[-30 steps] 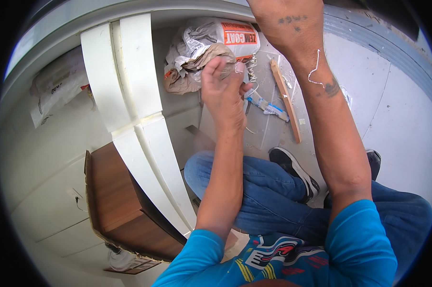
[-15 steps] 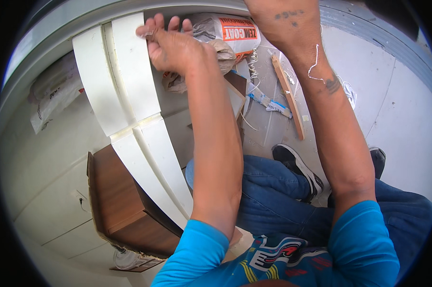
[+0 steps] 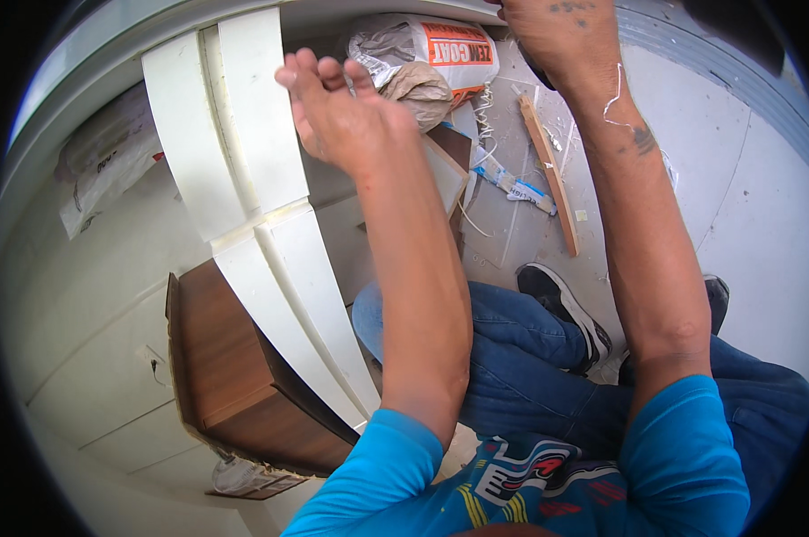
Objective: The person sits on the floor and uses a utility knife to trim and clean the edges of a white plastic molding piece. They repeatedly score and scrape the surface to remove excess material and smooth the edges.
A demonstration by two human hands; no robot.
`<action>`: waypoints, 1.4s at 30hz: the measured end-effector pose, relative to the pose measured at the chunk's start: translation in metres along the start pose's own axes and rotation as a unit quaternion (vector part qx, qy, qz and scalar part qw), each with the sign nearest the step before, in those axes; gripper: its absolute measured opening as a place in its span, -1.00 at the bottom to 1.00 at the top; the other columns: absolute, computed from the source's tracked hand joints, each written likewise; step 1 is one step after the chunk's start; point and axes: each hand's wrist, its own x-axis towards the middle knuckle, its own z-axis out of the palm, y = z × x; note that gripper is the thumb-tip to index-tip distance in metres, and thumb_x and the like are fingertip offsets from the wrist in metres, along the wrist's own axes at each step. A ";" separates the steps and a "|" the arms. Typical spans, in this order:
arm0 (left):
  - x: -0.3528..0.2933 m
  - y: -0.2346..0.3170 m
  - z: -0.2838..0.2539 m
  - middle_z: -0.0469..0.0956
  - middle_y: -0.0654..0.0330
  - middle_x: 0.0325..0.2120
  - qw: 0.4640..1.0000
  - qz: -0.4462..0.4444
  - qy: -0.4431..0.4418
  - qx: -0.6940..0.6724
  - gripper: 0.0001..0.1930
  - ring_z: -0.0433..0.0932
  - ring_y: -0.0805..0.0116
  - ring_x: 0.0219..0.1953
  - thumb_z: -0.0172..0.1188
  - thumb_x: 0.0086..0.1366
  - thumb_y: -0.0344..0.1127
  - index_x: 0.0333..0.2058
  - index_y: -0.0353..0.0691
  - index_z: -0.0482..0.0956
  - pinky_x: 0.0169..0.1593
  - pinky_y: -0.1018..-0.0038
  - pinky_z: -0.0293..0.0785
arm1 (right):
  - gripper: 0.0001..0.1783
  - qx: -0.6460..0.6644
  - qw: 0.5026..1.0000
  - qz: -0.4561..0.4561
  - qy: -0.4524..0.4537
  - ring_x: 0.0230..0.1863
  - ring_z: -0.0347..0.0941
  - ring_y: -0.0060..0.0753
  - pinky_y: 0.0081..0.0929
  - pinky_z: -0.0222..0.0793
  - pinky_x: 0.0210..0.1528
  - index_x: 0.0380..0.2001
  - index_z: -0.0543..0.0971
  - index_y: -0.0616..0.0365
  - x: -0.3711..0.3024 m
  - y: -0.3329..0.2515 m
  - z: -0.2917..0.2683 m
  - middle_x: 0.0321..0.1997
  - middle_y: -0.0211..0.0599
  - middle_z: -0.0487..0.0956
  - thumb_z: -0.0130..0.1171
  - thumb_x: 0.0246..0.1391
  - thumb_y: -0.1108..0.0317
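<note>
My left hand (image 3: 346, 116) is raised beside a white grooved post (image 3: 261, 116), its fingers apart and nothing held in it. Whether a fingertip touches the post I cannot tell. At the upper edge my right hand (image 3: 566, 40) is partly cut off, its fingers mostly out of sight. A dark, curved thing (image 3: 536, 70) shows under the palm side of that hand and seems held in it; its kind cannot be made out. A thin white strand (image 3: 614, 97) clings to my right wrist.
A white and orange sack (image 3: 458, 54) lies beyond my left hand. On the floor are a wooden strip (image 3: 550, 174), a blue-white packaging strip (image 3: 512, 183) and debris. Left of the post stands a brown wooden cabinet (image 3: 221, 331). A grey metal track (image 3: 745, 85) runs along the upper right.
The view has shifted slightly. My left hand has moved a little down and away from the post's top. My right hand has turned, and a dark thing now shows beneath it.
</note>
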 end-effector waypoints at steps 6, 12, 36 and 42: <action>-0.017 0.011 -0.058 0.65 0.26 0.04 0.998 0.015 -0.013 0.053 -0.47 0.56 0.54 -0.19 0.27 0.64 0.05 0.28 -0.29 0.53 -0.08 0.47 0.60 | -0.79 0.003 1.000 0.010 0.009 -0.32 0.59 -0.47 -0.41 0.53 -0.22 -0.24 0.68 0.31 0.006 0.008 -0.008 -0.37 -0.25 0.68 0.41 0.21 0.36; -0.029 0.017 -0.069 0.60 0.24 0.02 0.999 0.015 0.013 0.046 -0.49 0.56 0.49 -0.15 0.18 0.68 0.02 0.30 -0.31 0.47 -0.09 0.51 0.63 | -0.81 0.002 0.998 0.059 -0.007 -0.33 0.59 -0.48 -0.40 0.53 -0.23 -0.26 0.67 0.30 0.000 0.009 -0.005 -0.36 -0.29 0.68 0.41 0.22 0.37; -0.014 0.011 -0.063 0.55 0.26 -0.24 0.997 0.034 -0.017 0.066 -0.69 0.52 0.45 -0.26 0.12 0.73 -0.12 0.01 -0.31 0.52 -0.15 0.51 0.61 | -0.66 0.021 0.988 0.016 -0.150 -0.04 0.56 -0.37 -0.36 0.50 0.10 -0.01 0.67 0.24 -0.001 0.103 -0.011 -0.14 -0.26 0.68 0.15 0.45 0.17; -0.020 0.015 -0.059 0.52 0.26 -0.29 0.995 0.035 -0.014 0.092 -0.80 0.52 0.44 -0.28 0.09 0.73 -0.25 -0.04 -0.28 0.51 -0.15 0.50 0.62 | -0.71 0.007 0.990 0.016 -0.141 -0.11 0.57 -0.37 -0.36 0.52 0.02 -0.05 0.67 0.24 -0.003 0.104 -0.019 -0.19 -0.26 0.67 0.26 0.36 0.23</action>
